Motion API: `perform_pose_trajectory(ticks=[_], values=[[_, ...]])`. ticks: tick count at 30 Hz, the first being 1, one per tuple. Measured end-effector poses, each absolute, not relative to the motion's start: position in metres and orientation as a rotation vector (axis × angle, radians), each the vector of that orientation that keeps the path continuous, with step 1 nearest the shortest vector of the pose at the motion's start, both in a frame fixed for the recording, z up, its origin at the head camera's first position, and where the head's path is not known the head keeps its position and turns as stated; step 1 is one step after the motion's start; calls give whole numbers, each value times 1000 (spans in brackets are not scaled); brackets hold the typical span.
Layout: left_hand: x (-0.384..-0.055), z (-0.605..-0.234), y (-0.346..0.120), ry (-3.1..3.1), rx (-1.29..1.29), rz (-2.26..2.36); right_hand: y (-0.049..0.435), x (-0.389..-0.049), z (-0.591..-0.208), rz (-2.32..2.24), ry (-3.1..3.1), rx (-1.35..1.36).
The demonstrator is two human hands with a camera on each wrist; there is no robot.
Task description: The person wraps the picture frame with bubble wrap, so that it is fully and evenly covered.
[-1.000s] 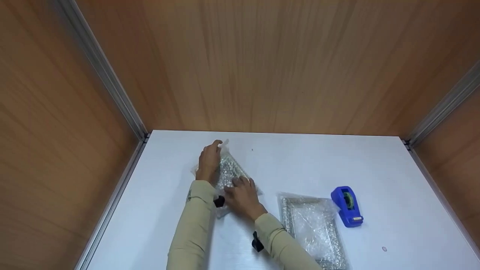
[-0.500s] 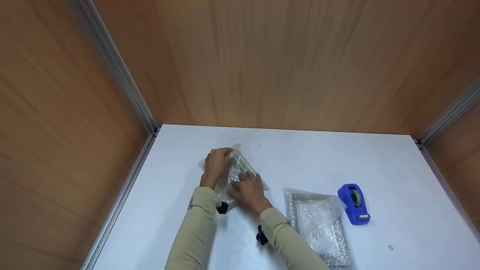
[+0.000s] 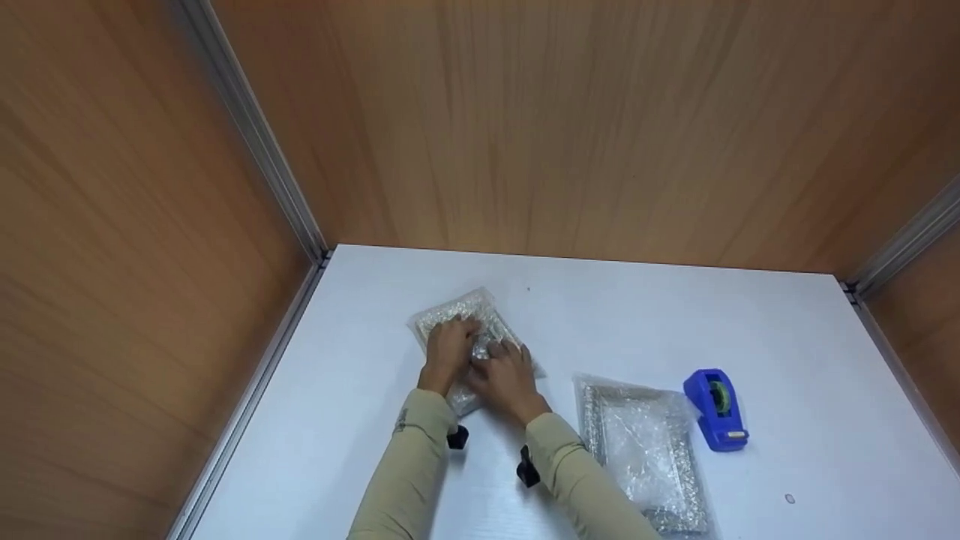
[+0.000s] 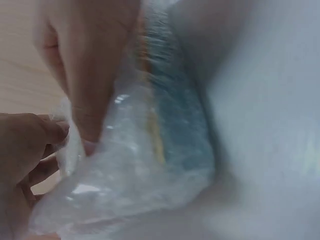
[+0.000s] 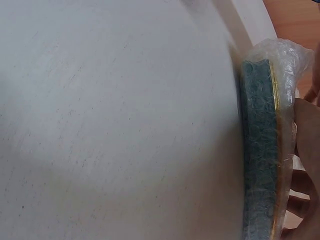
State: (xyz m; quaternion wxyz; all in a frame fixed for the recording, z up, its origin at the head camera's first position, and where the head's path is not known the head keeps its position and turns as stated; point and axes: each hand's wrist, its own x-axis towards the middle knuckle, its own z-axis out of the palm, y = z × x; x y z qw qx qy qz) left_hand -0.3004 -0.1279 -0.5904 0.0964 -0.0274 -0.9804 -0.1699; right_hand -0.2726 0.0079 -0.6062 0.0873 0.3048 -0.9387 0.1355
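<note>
A flat, bubble-wrapped frame [image 3: 457,309] lies at a slant on the left half of the white table. Through the clear wrap its teal side [image 5: 260,140] and gold edge show. My left hand [image 3: 448,351] is over its middle; in the left wrist view its thumb and fingertips pinch the bubble wrap [image 4: 110,185]. Beside it my right hand [image 3: 508,379] grips the wrap near the right-hand side, thumb pressed to the plastic and fingers bent in the right wrist view. Both hands hide much of the frame's centre.
Right of my arms lies a second wrapped frame [image 3: 596,420] with an ornate silvery border. A blue tape dispenser [image 3: 716,411] stands against its upper right corner. A small clear scrap [image 3: 790,498] is on the table [image 3: 637,315]. Wood-grain panels [image 3: 562,135] enclose the back and sides.
My left hand has come from the frame's far upper edge down and rightward toward my right hand, uncovering the upper left corner. The right hand stays about where it was on the wrap.
</note>
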Motion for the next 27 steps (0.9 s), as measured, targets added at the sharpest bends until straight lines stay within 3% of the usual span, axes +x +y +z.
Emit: perform_pose_trajectory(ticks=[8,27], values=[[-302,-606,-126,-2968,-145,-142,9,-272,-609,459,-2818,889],[-298,-610,-134,-2903,-244,-362,6,-270,-609,505,-2957,792]])
